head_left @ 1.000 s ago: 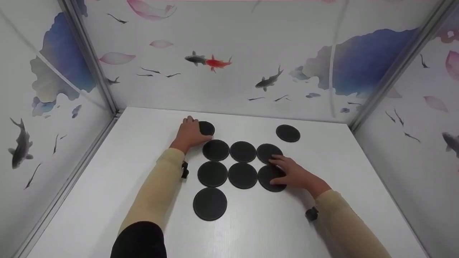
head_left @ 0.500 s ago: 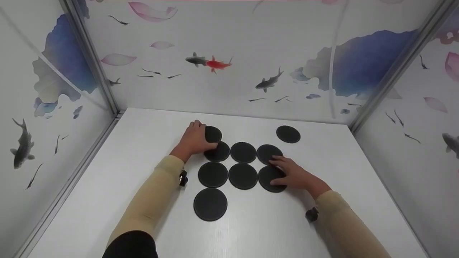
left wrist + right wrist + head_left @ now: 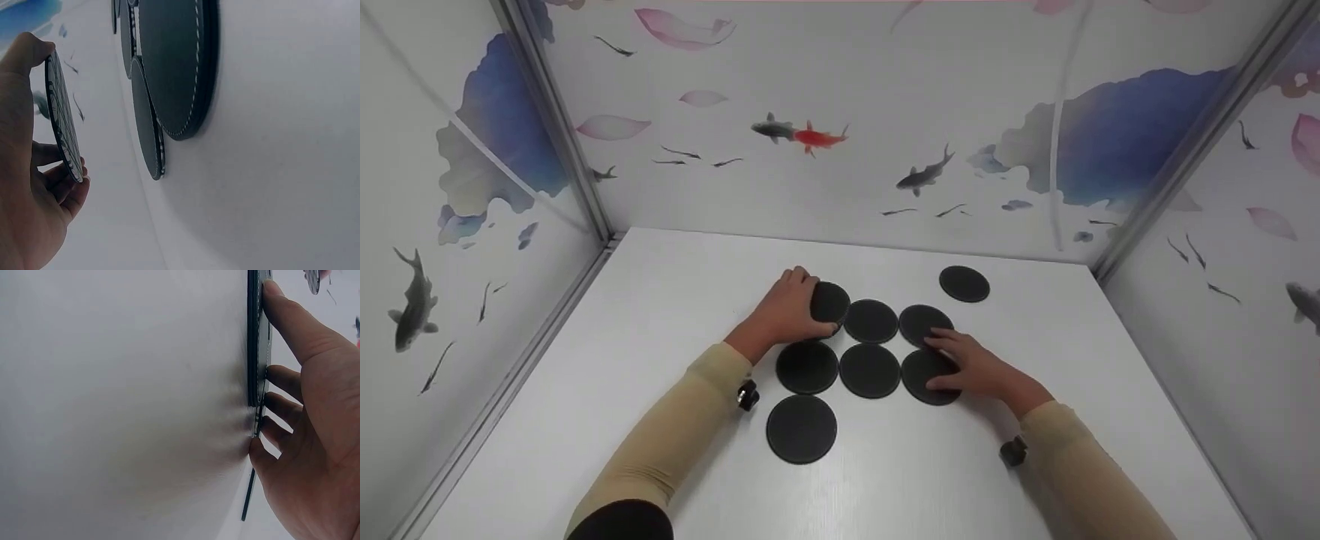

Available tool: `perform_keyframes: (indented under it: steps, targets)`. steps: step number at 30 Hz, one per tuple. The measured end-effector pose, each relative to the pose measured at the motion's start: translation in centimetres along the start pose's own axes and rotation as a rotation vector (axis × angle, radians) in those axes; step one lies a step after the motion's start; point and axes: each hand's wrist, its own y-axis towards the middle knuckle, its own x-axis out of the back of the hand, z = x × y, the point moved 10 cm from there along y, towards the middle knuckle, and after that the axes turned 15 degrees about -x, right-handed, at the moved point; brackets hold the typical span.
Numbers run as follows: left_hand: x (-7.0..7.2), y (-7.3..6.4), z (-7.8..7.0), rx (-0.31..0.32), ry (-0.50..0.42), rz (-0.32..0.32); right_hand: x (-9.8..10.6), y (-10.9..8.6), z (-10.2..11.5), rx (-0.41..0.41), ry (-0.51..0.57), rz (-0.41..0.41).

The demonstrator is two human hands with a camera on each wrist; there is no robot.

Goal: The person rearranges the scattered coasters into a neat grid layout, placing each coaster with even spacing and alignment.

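My left hand (image 3: 782,309) grips a round black coaster (image 3: 830,301) by its edge, thumb on the near side and fingers on the far side. In the left wrist view that coaster (image 3: 64,121) is raised off the table, and its underside carries a pale pattern with dark lines. The head view has it overlapping the back-left corner of a block of black coasters (image 3: 870,371). My right hand (image 3: 988,373) rests at the block's right side, its fingertips on the back-right coaster (image 3: 921,322) and its thumb on the coaster (image 3: 924,375) in front of that one.
One coaster (image 3: 964,283) lies apart at the back right of the white table (image 3: 900,472). Another coaster (image 3: 801,429) sits at the front left, against the block. White walls (image 3: 840,202) printed with fish and petals enclose the table on three sides.
My left hand has carried the coaster rightward and nearer, from behind the block to over its back-left corner. My right hand has stayed in place.
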Motion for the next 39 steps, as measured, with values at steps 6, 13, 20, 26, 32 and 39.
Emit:
perform_keyframes:
  steps: [6,13,20,26,32,39]
  targets:
    - [-0.1,-0.2,-1.6,-0.036,0.009,0.011,0.0,0.1,0.0,0.001,-0.013,-0.008]
    - [-0.1,-0.6,-3.2,-0.064,-0.003,0.026,0.0,-0.1,0.3,0.015,-0.015,-0.012]
    - [-0.4,-1.2,-5.0,-0.103,-0.043,0.044,0.0,0.0,0.1,0.010,-0.025,-0.013]
    - [-0.9,-1.6,-6.3,-0.141,-0.028,0.065,-0.1,0.2,0.0,0.004,-0.036,-0.008]
    - [-1.2,-1.9,-7.2,-0.143,-0.030,0.089,-0.2,0.2,0.2,0.010,-0.033,-0.004]
    - [-1.3,-2.2,-8.9,-0.181,-0.033,0.106,-0.1,0.0,0.4,0.020,-0.024,-0.002]
